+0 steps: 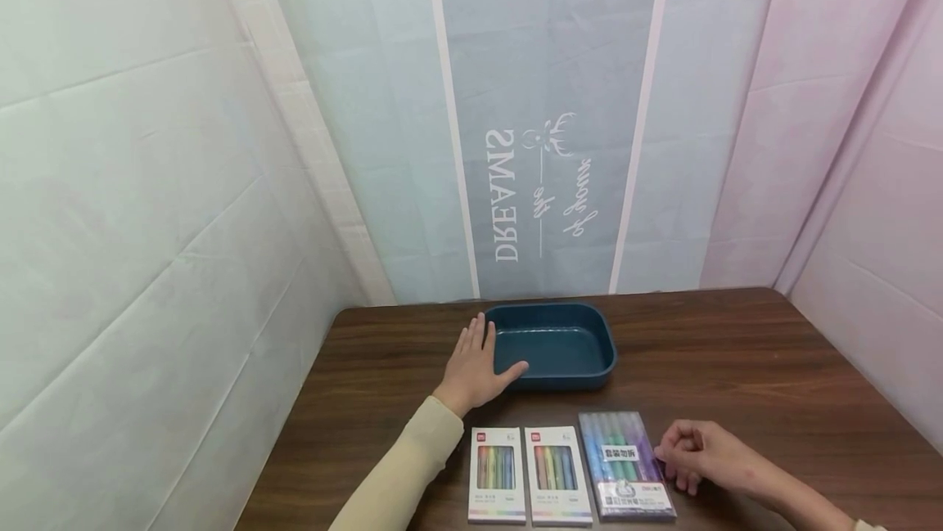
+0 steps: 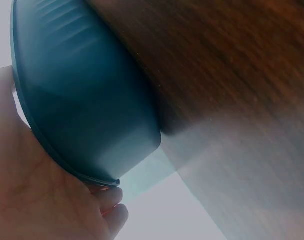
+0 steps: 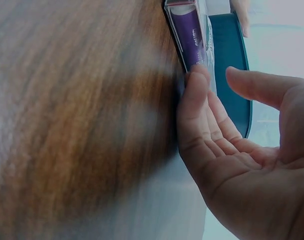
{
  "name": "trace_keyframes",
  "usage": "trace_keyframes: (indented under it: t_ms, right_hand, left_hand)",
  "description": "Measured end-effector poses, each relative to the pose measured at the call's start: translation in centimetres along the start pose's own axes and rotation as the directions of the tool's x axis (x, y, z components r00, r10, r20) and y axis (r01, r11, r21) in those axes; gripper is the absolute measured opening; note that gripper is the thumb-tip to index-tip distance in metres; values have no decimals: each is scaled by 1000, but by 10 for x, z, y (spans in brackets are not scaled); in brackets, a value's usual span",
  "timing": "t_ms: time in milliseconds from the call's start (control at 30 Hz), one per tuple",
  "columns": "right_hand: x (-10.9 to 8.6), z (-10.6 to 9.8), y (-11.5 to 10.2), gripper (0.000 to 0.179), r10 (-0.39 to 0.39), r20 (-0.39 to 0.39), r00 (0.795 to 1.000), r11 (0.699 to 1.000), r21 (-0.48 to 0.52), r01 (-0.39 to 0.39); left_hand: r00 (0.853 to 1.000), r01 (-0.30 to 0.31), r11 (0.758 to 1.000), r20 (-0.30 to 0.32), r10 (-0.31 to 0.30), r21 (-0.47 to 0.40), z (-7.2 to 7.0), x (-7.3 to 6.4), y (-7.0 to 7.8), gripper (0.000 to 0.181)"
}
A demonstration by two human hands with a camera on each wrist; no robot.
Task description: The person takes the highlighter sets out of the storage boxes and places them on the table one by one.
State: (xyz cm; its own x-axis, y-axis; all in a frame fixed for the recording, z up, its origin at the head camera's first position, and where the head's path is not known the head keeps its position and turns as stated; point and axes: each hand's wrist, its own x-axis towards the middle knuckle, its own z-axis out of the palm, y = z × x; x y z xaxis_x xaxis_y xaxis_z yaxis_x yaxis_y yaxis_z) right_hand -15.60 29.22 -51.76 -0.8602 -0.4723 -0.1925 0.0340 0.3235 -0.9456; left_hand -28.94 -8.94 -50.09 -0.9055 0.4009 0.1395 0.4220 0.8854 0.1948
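Observation:
The left hand (image 1: 474, 366) lies over the left rim of a dark blue-green rectangular tray (image 1: 548, 380), its fingers extended and thumb spread. In the left wrist view, the palm is beside the rim of the tray (image 2: 87, 100), with some fingertips past its end. Loosely bent, the right hand (image 1: 703, 455) is at the right edge of a clear pack of coloured pens (image 1: 626, 465). In the right wrist view, an index fingertip meets the end of the pen pack (image 3: 189, 37), while the thumb stands apart from it.
Two white boxes of coloured pens, the left box (image 1: 497, 506) and the right box (image 1: 561, 506), lie side by side left of the clear pack. All rest on a dark wooden table (image 1: 737, 351). Behind it hangs a printed curtain (image 1: 545, 65).

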Motion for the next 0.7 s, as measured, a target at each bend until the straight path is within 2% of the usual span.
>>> trace_keyframes:
  t_ms: [133, 367, 533, 700]
  right_hand:
    - [2, -3, -3, 22, 5, -46, 999, 999, -31, -7]
    - [7, -6, -12, 24, -43, -132, 990, 994, -108, 28]
    - [11, -7, -21, 25, -78, -207, 975, 985, -169, 43]
    - [14, -11, -29, 27, -110, -290, 951, 968, -247, 37]
  left_hand:
    - [1000, 1, 1000, -3, -1, -4, 2, 0, -1, 105]
    - [1000, 4, 1000, -15, -5, -14, 5, 1, -1, 106]
    - [999, -20, 999, -42, 19, -25, 0, 1, -2, 105]
    - [998, -37, 999, -58, 36, -16, -8, -2, -7, 102]
